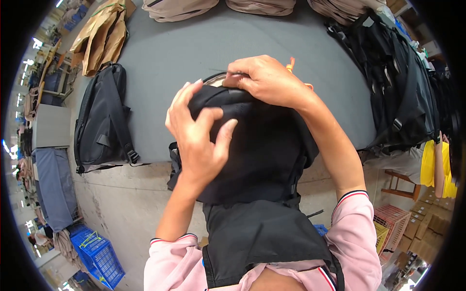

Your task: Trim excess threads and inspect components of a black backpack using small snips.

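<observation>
A black backpack [257, 140] lies in front of me, reaching from the grey table toward my body. Its top is partly unzipped, and a pale lining shows at the curved opening. Pinched at that opening is the backpack's edge, held by my right hand [264, 80]; exactly what sits between the fingertips is hidden. My left hand [194, 133] hovers over the bag's upper left side with fingers spread and curved, and nothing shows in it. An orange cord [291, 64] sticks out beside my right wrist.
Another black backpack [104, 114] lies on the grey table [165, 53] at left, near brown paper [102, 36]. Black bags [393, 77] pile up at right; beige bags [262, 6] line the far edge. A blue crate [97, 257] stands on the floor. At far right, a person in yellow [439, 162].
</observation>
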Tool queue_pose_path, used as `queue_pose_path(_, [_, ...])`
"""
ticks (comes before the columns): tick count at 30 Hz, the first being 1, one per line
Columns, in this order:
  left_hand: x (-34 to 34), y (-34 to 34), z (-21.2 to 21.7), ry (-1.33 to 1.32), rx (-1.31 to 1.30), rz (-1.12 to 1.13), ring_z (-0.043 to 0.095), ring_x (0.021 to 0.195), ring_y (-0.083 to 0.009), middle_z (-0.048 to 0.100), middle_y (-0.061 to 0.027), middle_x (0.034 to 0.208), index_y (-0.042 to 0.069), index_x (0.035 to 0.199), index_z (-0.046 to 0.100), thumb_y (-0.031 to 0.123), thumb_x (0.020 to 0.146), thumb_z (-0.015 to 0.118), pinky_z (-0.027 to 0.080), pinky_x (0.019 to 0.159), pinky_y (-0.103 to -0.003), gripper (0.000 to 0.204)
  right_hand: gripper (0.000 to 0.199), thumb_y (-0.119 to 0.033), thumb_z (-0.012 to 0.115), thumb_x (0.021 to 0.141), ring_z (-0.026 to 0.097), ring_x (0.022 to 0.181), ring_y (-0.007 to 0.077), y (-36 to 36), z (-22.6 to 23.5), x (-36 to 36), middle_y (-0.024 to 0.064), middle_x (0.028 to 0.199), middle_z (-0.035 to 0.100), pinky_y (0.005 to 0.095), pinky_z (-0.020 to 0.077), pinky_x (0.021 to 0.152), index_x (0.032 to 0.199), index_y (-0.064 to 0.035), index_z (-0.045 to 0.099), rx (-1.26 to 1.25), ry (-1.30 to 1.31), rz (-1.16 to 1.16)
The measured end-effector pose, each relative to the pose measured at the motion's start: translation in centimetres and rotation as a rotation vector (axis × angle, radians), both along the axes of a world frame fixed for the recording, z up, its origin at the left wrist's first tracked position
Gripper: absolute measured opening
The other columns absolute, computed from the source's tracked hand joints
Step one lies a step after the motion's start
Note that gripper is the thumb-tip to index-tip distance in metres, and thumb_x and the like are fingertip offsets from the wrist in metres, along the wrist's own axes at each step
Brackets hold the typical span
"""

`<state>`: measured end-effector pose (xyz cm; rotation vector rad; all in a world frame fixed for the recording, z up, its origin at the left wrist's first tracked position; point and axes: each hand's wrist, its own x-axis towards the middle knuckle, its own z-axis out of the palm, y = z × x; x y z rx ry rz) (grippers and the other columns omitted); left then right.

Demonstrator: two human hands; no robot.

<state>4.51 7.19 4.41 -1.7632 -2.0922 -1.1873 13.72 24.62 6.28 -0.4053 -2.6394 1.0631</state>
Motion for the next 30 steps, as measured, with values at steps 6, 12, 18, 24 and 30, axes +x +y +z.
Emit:
queue_pose_path(6, [-0.6,0.6,0.9,-0.065,-0.073,0.053,0.057,0.091,-0.0308,0.061,-0.0092,0.097,0.005,0.106,0.052,0.026,0.072,0.077,0.043,0.084,-0.039,0.048,0.025,-0.023,0.06,0.089,0.055,0.068,0.0176,-0.6,-0.6,1.0,0.0085,0.072,0.064,0.0318,0.0429,0.064,0.087,0.0006,0.065,-0.241,-0.054,-0.17])
queue_pose_path(12, [-0.3,0.7,-3.3,-0.347,-0.334,-0.038,0.059,0.097,-0.0321,0.06,-0.0154,0.105,0.007,0.118,0.046,0.013,0.072,0.075,0.046,0.085,-0.038,0.054,0.03,-0.027,0.064,0.085,0.054,0.078,0.0132,0.4,-5.1,0.8,0.0055,0.083,0.065,0.0271,0.0426,0.071,0.099,-0.0006,0.065,-0.414,-0.38,-0.181])
queue_pose_path(18, [-2.6,1.8,-2.7,-0.358,-0.236,-0.245,0.057,0.094,-0.0196,0.059,-0.0105,0.103,0.007,0.119,0.059,0.01,0.082,0.065,0.045,0.083,-0.033,0.038,0.027,-0.029,0.062,0.087,0.037,0.055,0.0088,0.4,-4.3,0.8,-0.0029,0.062,0.046,0.0284,0.0321,0.052,0.093,-0.003,0.063,-0.549,-0.358,-0.227])
queue_pose_path(24, [-3.5,4.4,0.0,0.018,-0.445,-0.315,0.053,0.068,-0.0218,0.056,-0.0052,0.077,0.016,0.107,0.069,0.007,0.079,0.067,0.044,0.063,-0.03,0.03,0.021,-0.029,0.059,0.088,0.029,0.05,0.0073,1.1,-4.6,0.9,-0.0067,0.059,0.038,0.0257,0.0257,0.049,0.09,-0.0084,0.063,-0.678,-0.423,-0.192])
queue_pose_path(30, [-4.4,6.7,1.0,0.38,-0.476,-0.52,0.054,0.067,-0.021,0.057,-0.0019,0.076,0.016,0.095,0.071,0.01,0.075,0.07,0.043,0.059,-0.035,0.022,0.017,-0.03,0.057,0.089,0.028,0.05,0.0073,1.9,-5.6,0.3,-0.0079,0.056,0.034,0.0265,0.0257,0.056,0.09,-0.0144,0.064,-0.739,-0.503,-0.134])
